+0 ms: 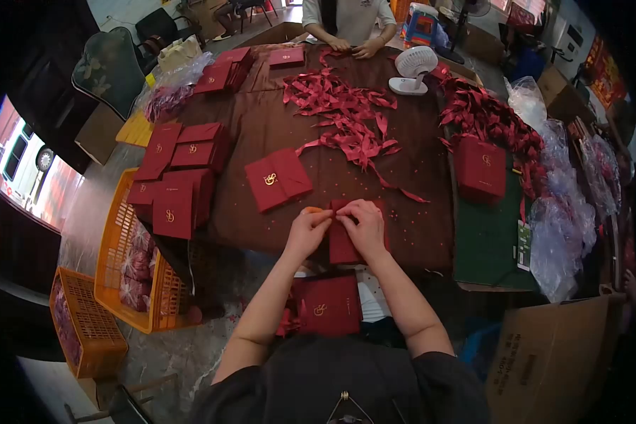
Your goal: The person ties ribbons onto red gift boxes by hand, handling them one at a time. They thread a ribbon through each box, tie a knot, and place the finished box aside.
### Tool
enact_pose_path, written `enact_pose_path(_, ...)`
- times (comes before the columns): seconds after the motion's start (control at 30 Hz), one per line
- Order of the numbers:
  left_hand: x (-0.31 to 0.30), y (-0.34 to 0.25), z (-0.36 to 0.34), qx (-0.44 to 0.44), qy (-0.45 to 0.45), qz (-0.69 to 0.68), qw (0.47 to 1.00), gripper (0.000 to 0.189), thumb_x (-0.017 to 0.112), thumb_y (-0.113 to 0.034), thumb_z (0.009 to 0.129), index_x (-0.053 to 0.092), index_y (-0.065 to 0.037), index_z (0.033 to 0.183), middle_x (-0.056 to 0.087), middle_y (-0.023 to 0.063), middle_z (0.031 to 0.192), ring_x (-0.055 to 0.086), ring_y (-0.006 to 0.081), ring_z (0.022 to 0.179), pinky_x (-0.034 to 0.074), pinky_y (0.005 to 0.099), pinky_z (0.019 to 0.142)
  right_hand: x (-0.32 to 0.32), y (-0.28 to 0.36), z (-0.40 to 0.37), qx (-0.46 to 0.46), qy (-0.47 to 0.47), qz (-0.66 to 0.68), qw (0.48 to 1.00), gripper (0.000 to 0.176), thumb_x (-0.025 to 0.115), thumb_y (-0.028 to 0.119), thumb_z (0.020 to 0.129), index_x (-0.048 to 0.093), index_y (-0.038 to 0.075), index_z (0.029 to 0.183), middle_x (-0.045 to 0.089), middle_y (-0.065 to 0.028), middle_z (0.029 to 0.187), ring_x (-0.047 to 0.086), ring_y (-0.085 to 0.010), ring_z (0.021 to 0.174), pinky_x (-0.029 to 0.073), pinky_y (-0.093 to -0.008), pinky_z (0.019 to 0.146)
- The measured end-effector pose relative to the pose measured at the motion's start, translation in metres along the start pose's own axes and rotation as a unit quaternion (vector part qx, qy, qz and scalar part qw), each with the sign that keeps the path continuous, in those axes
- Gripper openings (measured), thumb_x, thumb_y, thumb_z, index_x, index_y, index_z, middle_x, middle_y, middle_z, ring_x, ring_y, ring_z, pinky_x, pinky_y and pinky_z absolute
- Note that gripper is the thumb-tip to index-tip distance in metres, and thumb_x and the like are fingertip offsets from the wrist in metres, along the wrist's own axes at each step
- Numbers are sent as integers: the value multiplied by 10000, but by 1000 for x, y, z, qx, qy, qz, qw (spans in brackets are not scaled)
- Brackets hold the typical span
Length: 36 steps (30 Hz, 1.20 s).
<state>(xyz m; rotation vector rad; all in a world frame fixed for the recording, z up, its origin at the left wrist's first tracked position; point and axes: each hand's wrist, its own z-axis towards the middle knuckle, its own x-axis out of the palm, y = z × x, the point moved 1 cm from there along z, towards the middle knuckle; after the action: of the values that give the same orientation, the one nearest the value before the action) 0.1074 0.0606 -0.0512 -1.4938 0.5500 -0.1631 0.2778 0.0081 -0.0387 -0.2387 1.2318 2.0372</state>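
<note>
At the table's near edge lies a dark red folded item [346, 244], with both of my hands over its upper part. My left hand [311, 230] is pinched at its top left, with something orange at the fingers. Close beside it, my right hand [364, 225] is pinched on the same item, the fingertips of the two hands nearly meeting. A red box with a gold logo [278, 179] lies just beyond my left hand. Another red box [325, 305] rests on my lap.
Red ribbons [346, 120] spread over the brown-covered table [240, 141]. Stacked red boxes [184, 201] stand left, above yellow crates [109, 261]. A white fan [415, 63], ribbon pile [491, 116] and plastic bags [562, 226] are right. A co-worker's hands [353, 48] are across the table.
</note>
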Motion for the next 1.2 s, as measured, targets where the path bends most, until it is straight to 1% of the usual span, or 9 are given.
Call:
enact_pose_path(0.1,-5,5,13,-41,25,-53,997,282,663,-85,937,703,-13,1206,609,73,1172,636,163,941,542,298,777,-1,-4,5,25,27,-14,999,119,782,163,781,741,88,864,692,-43,899,625,-264,894,491,-397,819)
enact_pose_path(0.37,3,-3,19,157,-122,322,926,146,716,-92,841,742,-63,981,596,161,1085,644,354,914,536,437,797,1,-20,4,32,123,-32,991,193,775,234,791,773,160,969,680,0,1010,573,-250,1046,426,-422,938)
enact_pose_path(0.73,-53,-2,4,59,-302,352,884,50,672,-119,883,685,-76,861,573,142,1082,639,369,876,532,479,732,-1,-19,8,58,70,-123,988,249,794,239,766,767,145,995,678,-23,1011,589,-273,1024,468,-420,903)
enact_pose_path(0.87,-66,1,-5,133,-310,394,855,506,719,-191,854,581,-164,1340,575,211,1065,525,426,1120,467,493,935,0,-23,9,23,68,-120,990,261,792,205,764,755,130,1011,673,-69,1001,598,-301,1014,484,-416,896)
enact_pose_path(0.93,-89,-8,-24,120,-350,459,808,516,717,-203,855,577,-170,1351,566,222,1077,517,460,1076,431,522,969,-1,-20,6,34,79,-110,990,262,787,199,782,741,132,1031,656,-55,1044,576,-298,1051,461,-435,919)
enact_pose_path(1.03,-143,-16,-57,77,-481,546,682,680,728,-321,862,461,-198,1475,419,275,1449,366,499,1332,318,602,1079,1,-18,5,39,84,-107,990,252,782,195,799,733,132,1037,643,-45,1065,558,-290,1082,439,-443,933)
enact_pose_path(1.07,-165,4,-64,28,-488,553,675,795,744,-436,840,406,-218,1526,276,277,1570,249,514,1415,231,646,1126,1,-17,5,46,82,-112,989,246,780,191,800,731,128,1033,641,-46,1061,556,-289,1085,436,-441,940)
enact_pose_path(1.17,-201,6,-79,-180,-418,494,740,862,690,-628,827,403,-232,1537,318,293,1561,279,548,1399,148,670,1162,0,-13,6,33,69,-106,991,241,779,179,791,727,123,1019,646,-47,1045,563,-286,1072,442,-428,935)
enact_pose_path(1.2,-211,15,-80,-178,-422,496,738,862,690,-628,827,403,-232,1537,318,293,1561,279,548,1399,148,670,1162,0,-13,6,28,58,-110,992,240,780,172,779,724,123,1007,653,-47,1034,572,-285,1056,454,-419,924)
